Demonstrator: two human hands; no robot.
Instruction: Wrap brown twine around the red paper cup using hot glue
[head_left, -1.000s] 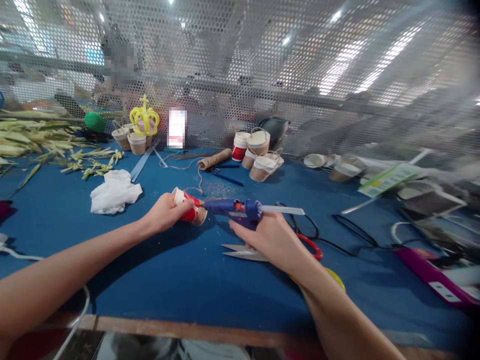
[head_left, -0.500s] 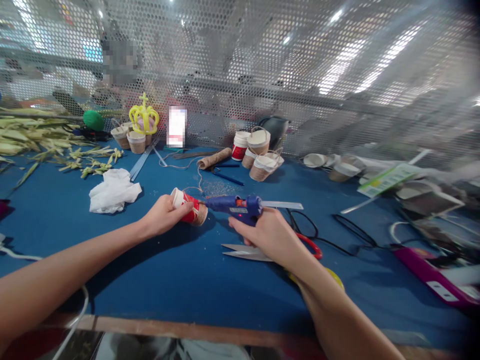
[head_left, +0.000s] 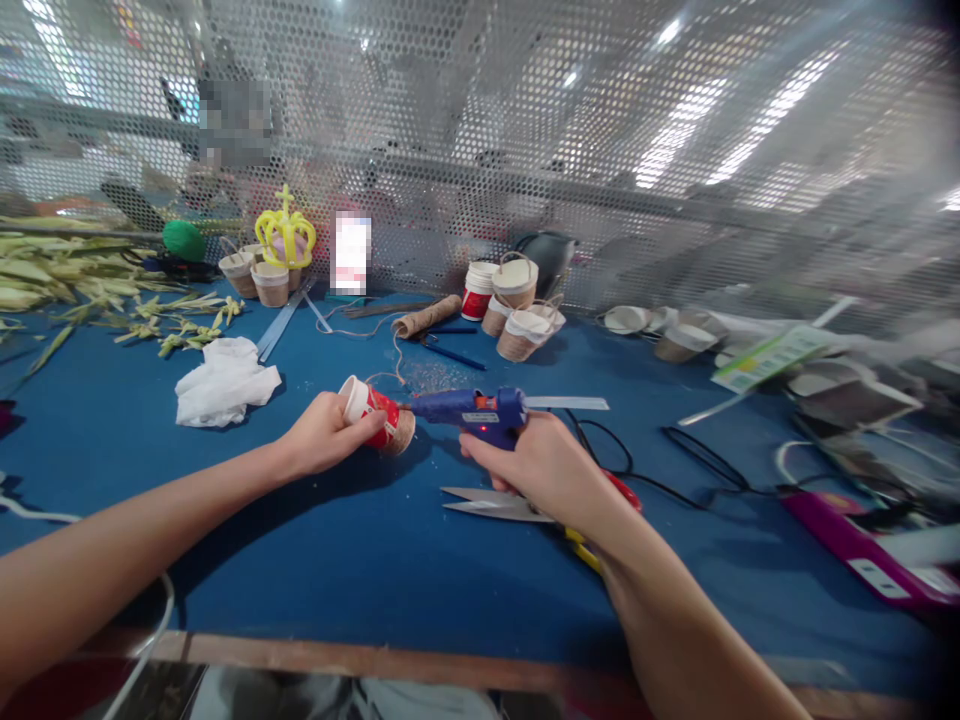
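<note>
Lying toward the left edge of the blue worktop (head_left: 360, 570), a crumpled white wrapper (head_left: 227, 381) sits apart from the left hand (head_left: 321, 442), whose fingers are closed around the open end of a red and white paper cup (head_left: 373, 408) held on its side near the worktop's middle. Its base end is wound with twine, and the nozzle of a blue glue gun (head_left: 480, 410) meets that end from the right. The right hand (head_left: 541, 468) is clamped around the gun's handle, with scissors (head_left: 487, 503) lying flat just beneath it.
</note>
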